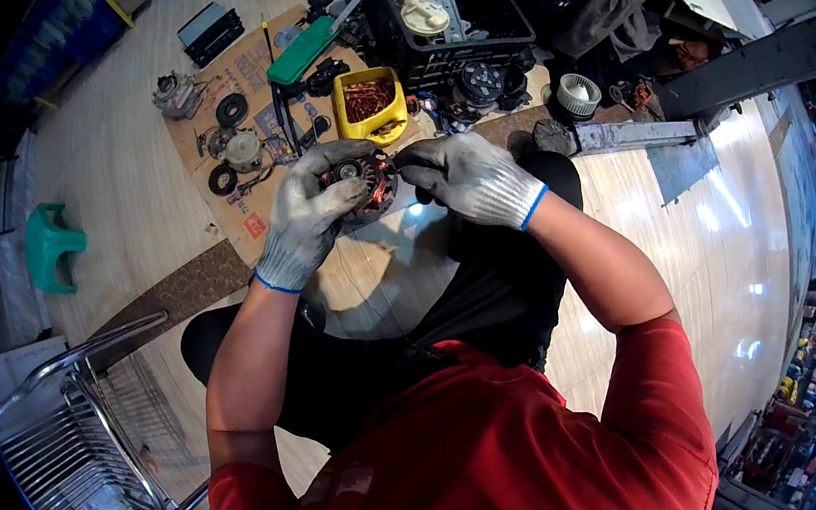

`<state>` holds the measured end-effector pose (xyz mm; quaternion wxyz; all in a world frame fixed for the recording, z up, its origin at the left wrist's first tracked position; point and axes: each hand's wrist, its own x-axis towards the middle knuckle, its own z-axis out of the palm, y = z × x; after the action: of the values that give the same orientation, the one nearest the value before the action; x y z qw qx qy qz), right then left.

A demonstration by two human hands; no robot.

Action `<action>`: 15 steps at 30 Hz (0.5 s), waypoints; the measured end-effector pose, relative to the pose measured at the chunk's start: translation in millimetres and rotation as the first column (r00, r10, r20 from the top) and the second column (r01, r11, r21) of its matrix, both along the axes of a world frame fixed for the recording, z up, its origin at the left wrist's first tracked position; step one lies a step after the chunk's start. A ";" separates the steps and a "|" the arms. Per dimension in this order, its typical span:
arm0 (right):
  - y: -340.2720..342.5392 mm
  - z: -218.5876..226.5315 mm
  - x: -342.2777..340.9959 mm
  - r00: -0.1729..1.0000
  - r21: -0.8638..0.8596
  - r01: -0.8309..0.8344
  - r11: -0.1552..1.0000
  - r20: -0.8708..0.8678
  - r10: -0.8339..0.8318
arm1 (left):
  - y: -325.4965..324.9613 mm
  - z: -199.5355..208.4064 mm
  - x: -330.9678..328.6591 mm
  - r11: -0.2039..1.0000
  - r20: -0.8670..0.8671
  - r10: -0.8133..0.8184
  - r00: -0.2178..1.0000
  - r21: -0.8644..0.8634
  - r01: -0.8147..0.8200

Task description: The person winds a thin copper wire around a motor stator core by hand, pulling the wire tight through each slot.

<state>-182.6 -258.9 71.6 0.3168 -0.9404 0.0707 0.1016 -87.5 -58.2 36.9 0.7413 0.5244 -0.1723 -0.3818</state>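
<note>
Both my hands wear grey-white knit gloves with blue cuffs. My left hand [301, 217] is closed around a round motor part [378, 184], dark metal with a bearing-like hub and orange copper windings, held up in front of my knees. At its right edge is my right hand [476, 179], thumb and fingers pinched together. Whatever sits between those fingertips is too small to make out. Just beyond the motor part stands a cut-open yellow container [371, 108] filled with copper-coloured pieces.
Flattened cardboard [252, 207] carries rubber rings, a round metal housing [242, 151] and a green-handled tool [301, 52]. Black crates [467, 65] stand behind. A white fan wheel [578, 95] is to the right. A metal chair [86, 433] and green stool [53, 247] are at left.
</note>
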 end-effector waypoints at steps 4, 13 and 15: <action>-0.3 -4.3 -14.8 0.938 -0.163 -0.076 0.984 0.324 0.127 | -3.1 -2.3 3.2 0.999 0.148 0.013 0.989 0.032 -0.018; 18.5 17.6 -52.3 0.904 -0.536 -0.046 0.843 0.337 0.263 | -12.0 -22.0 5.2 0.933 0.189 0.309 0.932 0.132 -0.336; 22.1 10.4 -65.0 0.901 -0.631 -0.077 0.772 0.288 0.325 | -13.8 -54.0 12.0 0.893 -0.050 0.443 0.895 -0.063 -0.446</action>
<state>-247.7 -236.8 81.9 -0.0062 -0.9948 -0.0663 -0.0769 -75.5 -72.0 -17.1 0.8305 0.5158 -0.0491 -0.2046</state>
